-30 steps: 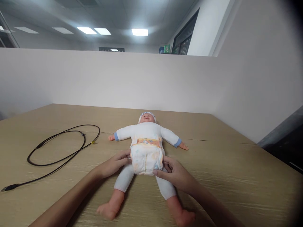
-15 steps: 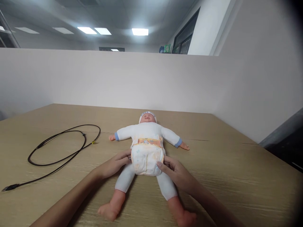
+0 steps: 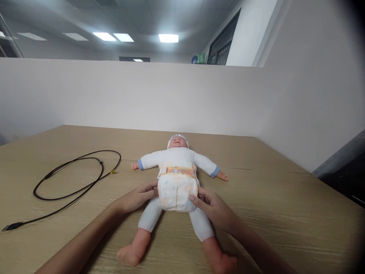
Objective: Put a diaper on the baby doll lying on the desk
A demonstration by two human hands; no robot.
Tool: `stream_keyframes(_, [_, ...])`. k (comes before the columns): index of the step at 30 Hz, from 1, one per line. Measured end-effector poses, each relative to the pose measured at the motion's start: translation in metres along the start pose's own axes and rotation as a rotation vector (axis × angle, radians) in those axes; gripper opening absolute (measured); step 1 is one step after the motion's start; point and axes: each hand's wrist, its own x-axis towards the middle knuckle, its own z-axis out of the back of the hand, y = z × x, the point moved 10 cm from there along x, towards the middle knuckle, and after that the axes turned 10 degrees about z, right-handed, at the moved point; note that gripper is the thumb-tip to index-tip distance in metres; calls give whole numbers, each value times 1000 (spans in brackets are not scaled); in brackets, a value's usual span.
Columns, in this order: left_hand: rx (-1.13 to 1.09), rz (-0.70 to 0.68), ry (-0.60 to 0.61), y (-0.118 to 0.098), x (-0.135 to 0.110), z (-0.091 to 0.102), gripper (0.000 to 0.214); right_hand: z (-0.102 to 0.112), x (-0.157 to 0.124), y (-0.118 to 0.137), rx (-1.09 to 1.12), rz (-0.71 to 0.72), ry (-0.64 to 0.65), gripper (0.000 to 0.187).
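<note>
A baby doll (image 3: 179, 155) in a white suit with blue cuffs lies on its back, arms spread, feet toward me. Around its hips is a white diaper (image 3: 177, 194) with an orange printed waistband fastened across the front. My left hand (image 3: 139, 196) is at the diaper's left leg edge, its fingertips partly tucked out of sight and closed on that edge. On the other side, my right hand (image 3: 209, 205) pinches the right leg edge, thumb on the front and fingers behind it.
A looped black cable (image 3: 94, 182) with a plug end lies to the left on the wooden table (image 3: 285, 198). Behind the table stands a white partition (image 3: 159, 95). A dark object (image 3: 345, 171) is beyond the right edge.
</note>
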Motion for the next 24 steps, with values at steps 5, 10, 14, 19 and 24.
stream_keyframes(5, [13,11,-30,-4,-1,1,50,-2,0,3,26,-15,14,54])
stream_keyframes(10, [38,12,-55,-6,-2,0,50,0,0,0,22,-7,6,54])
stream_keyframes(14, [98,20,-124,-8,-4,3,51,2,-2,-1,-51,-23,-25,52])
stream_keyframes(19, [231,20,-187,-20,-10,-4,55,-4,-4,9,-75,30,-45,53])
stream_keyframes(24, [363,19,-223,-25,-14,-13,60,-5,-5,5,-124,5,-64,52])
